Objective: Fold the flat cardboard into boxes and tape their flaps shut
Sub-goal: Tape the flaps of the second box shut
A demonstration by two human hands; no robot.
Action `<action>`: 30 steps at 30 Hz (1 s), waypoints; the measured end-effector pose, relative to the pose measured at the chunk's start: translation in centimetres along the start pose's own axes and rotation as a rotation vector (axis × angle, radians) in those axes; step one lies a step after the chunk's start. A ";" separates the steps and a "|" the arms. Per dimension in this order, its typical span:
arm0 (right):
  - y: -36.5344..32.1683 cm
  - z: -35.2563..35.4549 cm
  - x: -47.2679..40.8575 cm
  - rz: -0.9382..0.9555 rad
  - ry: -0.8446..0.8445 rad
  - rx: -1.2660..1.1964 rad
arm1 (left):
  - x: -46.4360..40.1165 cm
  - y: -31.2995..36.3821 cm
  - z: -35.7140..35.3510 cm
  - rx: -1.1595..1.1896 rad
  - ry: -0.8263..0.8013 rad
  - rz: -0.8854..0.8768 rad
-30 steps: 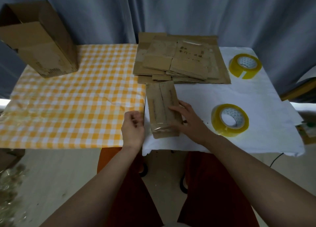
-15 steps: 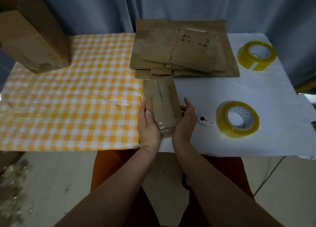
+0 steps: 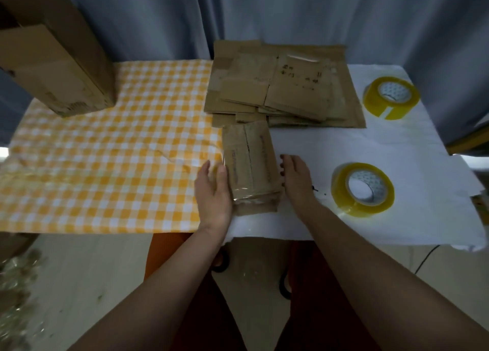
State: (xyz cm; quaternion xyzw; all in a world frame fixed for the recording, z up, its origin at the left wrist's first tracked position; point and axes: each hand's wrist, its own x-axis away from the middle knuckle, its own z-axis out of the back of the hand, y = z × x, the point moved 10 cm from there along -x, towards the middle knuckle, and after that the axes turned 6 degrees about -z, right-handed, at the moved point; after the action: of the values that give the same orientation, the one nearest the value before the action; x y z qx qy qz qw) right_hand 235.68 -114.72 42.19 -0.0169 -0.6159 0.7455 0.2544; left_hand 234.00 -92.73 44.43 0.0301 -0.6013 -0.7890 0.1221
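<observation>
A small folded cardboard box (image 3: 250,165) stands near the table's front edge, its top flaps closed with clear tape over the near end. My left hand (image 3: 213,189) lies flat against the box's left side with straight fingers. My right hand (image 3: 297,177) is beside the box's right side, fingers straight, touching or nearly touching it. A pile of flat cardboard (image 3: 283,86) lies behind the box. One yellow tape roll (image 3: 363,189) sits right of my right hand, another tape roll (image 3: 391,96) at the far right.
A large open cardboard box (image 3: 53,57) stands at the back left on the yellow checked cloth (image 3: 105,160). The right half of the table has a white cloth (image 3: 397,144). A grey curtain hangs behind. My legs are below the table edge.
Both hands went to the sides of the small box. Since half a second ago the right hand has drawn slightly away to the right and the left hand has flattened against the left side.
</observation>
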 end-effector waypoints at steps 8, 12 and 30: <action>-7.8 -4.4 -3.2 0.149 -0.271 0.343 | 9.4 -4.7 -2.8 0.372 0.000 0.661; -8.1 -4.3 -2.7 0.170 -0.298 0.529 | 7.6 -2.8 -2.3 0.496 -0.009 0.594; 4.9 3.4 9.6 -0.387 -0.089 0.060 | -4.2 8.7 -6.4 -0.894 -0.368 -0.370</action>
State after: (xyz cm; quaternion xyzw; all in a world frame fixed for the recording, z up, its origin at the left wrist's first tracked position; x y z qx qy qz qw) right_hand 224.40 -114.56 41.25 0.1424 -0.5958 0.7007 0.3658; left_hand 240.67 -99.98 50.58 -0.0585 -0.2014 -0.9696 -0.1261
